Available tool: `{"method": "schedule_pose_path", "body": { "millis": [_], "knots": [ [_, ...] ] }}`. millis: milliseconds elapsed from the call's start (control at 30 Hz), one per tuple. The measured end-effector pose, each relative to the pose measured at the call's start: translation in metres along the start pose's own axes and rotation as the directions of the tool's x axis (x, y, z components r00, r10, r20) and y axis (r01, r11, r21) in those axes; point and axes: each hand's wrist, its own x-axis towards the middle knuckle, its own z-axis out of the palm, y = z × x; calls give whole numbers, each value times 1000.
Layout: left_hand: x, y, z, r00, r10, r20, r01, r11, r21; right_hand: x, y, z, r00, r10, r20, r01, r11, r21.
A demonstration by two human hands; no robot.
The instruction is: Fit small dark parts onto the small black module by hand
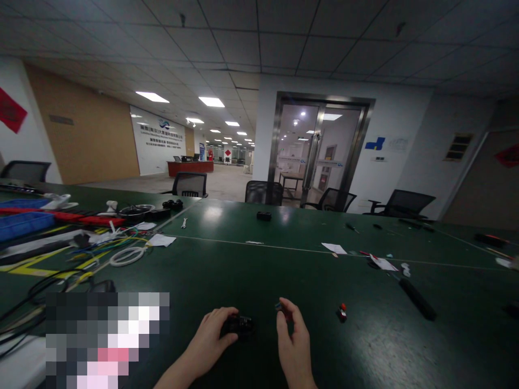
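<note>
On the green tabletop, my left hand is closed round the left side of a small black device; its exact kind is not clear. To the right of it, my right hand pinches a small greyish-blue piece between thumb and fingertips. That piece is too small to name, and a gap separates it from the black device. Farther right lies a small red and dark item, apart from both hands.
A long black bar lies at the right. Tangled cables, a coiled white cable and blue trays crowd the left. Papers, a wrench and a black block lie farther back. Chairs line the far edge.
</note>
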Motion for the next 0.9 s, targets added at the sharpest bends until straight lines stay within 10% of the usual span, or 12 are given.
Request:
{"method": "schedule_pose_path", "body": {
  "millis": [900],
  "knots": [
    [-1,2,-1,1000,-15,16,15,1000,-9,3,6,-1,983,173,-55,-168,981,97]
  ]
}}
